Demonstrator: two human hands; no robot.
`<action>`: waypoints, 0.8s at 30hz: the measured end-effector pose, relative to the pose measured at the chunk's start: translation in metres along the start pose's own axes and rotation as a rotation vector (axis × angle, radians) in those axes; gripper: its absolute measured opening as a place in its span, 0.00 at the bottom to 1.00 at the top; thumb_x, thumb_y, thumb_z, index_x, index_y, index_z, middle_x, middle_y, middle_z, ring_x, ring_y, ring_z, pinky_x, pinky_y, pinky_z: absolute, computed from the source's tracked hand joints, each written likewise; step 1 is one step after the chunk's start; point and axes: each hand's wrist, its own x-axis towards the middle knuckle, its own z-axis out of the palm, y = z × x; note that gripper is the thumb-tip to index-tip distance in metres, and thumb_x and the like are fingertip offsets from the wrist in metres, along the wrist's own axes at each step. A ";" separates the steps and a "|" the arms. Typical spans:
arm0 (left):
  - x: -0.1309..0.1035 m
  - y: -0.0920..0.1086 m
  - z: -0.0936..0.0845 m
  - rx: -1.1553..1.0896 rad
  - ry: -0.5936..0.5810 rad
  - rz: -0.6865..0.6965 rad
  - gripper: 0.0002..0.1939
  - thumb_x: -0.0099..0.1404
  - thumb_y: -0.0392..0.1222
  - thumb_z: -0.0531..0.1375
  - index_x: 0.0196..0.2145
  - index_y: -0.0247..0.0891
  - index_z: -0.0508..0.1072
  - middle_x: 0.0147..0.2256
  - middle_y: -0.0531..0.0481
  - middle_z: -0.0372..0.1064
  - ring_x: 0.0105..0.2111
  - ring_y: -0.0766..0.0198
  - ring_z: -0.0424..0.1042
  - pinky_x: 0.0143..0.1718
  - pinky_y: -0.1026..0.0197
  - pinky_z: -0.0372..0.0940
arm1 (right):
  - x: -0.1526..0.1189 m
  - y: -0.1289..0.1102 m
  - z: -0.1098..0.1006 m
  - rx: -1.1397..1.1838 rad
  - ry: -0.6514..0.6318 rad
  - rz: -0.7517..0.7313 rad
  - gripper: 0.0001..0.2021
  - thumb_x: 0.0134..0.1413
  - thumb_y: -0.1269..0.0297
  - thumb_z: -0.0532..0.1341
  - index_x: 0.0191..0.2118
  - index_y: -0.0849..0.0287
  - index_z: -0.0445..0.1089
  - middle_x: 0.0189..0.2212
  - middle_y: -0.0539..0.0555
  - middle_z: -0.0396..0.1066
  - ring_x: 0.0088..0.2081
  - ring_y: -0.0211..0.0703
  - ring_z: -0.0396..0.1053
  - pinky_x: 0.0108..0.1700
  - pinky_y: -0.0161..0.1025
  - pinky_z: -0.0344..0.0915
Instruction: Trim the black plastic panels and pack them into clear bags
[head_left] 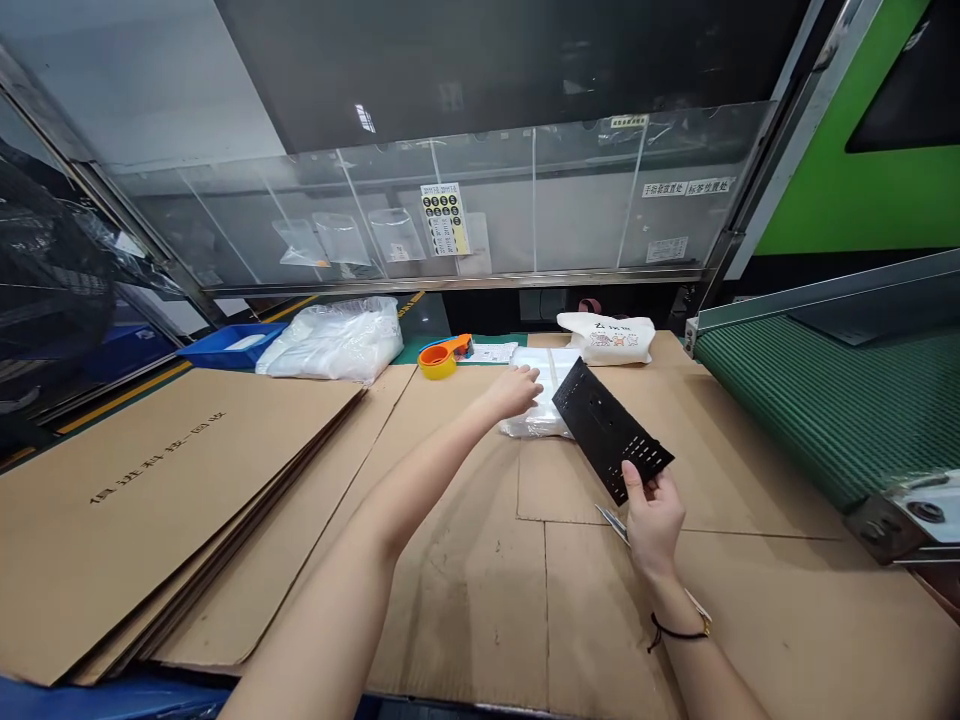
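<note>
My right hand (654, 515) grips the lower corner of a flat black plastic panel (604, 420), thumb on its face and fingers behind. Slots and small holes pierce the panel, which is held tilted above the cardboard. My left hand (516, 392) is stretched forward over the left side of a stack of clear plastic bags (551, 370), its fingers slightly bent and apart with nothing visible in them. Whether the fingertips touch the bags I cannot tell. A pointed metal tool (613, 522), partly hidden by my right hand, lies on the cardboard.
Flattened cartons (172, 480) are piled at left. Behind them are a blue tray (232, 345) and a large plastic bag (337, 338). An orange tape dispenser (444, 355) and a white printed pouch (611, 340) stand at the back. A green conveyor belt (810, 380) runs along the right.
</note>
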 end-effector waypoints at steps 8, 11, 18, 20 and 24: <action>0.006 0.002 -0.002 -0.004 -0.055 -0.117 0.08 0.62 0.34 0.61 0.25 0.36 0.69 0.30 0.48 0.70 0.37 0.58 0.70 0.45 0.54 0.61 | -0.004 0.002 0.001 -0.038 0.008 -0.038 0.25 0.51 0.42 0.62 0.42 0.62 0.70 0.36 0.60 0.76 0.36 0.51 0.74 0.39 0.43 0.70; 0.011 0.001 0.004 -0.047 -0.044 -0.220 0.11 0.66 0.44 0.61 0.29 0.35 0.70 0.31 0.51 0.70 0.36 0.62 0.69 0.43 0.54 0.64 | -0.005 0.004 0.000 -0.066 0.012 -0.054 0.25 0.52 0.42 0.61 0.40 0.62 0.69 0.34 0.61 0.76 0.33 0.51 0.74 0.35 0.43 0.70; 0.017 -0.008 0.013 -0.243 -0.100 -0.384 0.10 0.68 0.45 0.59 0.37 0.34 0.72 0.37 0.49 0.71 0.36 0.64 0.71 0.40 0.56 0.69 | -0.009 0.005 0.003 -0.159 -0.046 -0.096 0.26 0.54 0.39 0.58 0.42 0.61 0.70 0.34 0.61 0.76 0.31 0.50 0.74 0.31 0.40 0.67; 0.017 -0.010 0.012 -0.302 -0.126 -0.428 0.10 0.68 0.45 0.59 0.38 0.34 0.72 0.37 0.49 0.71 0.35 0.64 0.71 0.38 0.57 0.70 | -0.011 0.006 0.004 -0.191 -0.079 -0.110 0.26 0.54 0.39 0.58 0.41 0.60 0.70 0.30 0.59 0.76 0.27 0.48 0.72 0.27 0.39 0.65; 0.017 -0.011 0.010 -0.414 -0.160 -0.505 0.10 0.68 0.44 0.59 0.38 0.32 0.72 0.34 0.50 0.71 0.31 0.67 0.71 0.34 0.60 0.70 | -0.012 0.006 0.004 -0.250 -0.127 -0.140 0.24 0.55 0.38 0.57 0.35 0.58 0.70 0.20 0.53 0.70 0.17 0.43 0.63 0.21 0.38 0.58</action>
